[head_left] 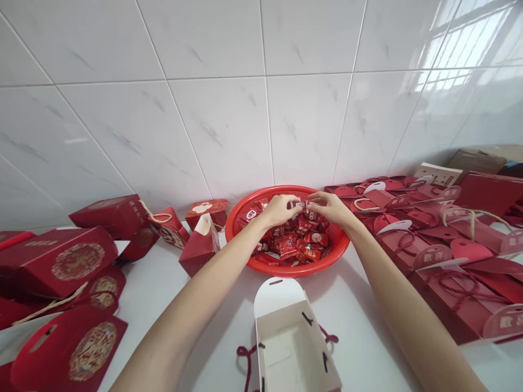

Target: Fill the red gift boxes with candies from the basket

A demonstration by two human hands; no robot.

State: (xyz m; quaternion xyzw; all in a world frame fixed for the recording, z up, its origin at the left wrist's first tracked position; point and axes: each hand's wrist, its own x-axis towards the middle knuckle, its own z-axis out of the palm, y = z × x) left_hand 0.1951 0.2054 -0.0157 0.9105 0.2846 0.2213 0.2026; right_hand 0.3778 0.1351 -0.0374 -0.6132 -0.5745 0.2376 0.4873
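Both my hands reach over a round red plastic basket filled with small candies in red wrappers. At the far side of the pile, my left hand curls its fingers round a wrapped candy. Close beside it, my right hand pinches another candy with white lettering. The fingertips nearly meet and partly cover what they grip. In front of the basket stands an open paper gift box, white inside, with dark red cord at its sides and its rounded flap raised.
Red gift boxes with gold medallions lie jumbled on the left. A small open red box stands beside the basket. Rows of closed red boxes with cord handles fill the right. Behind rises a tiled wall.
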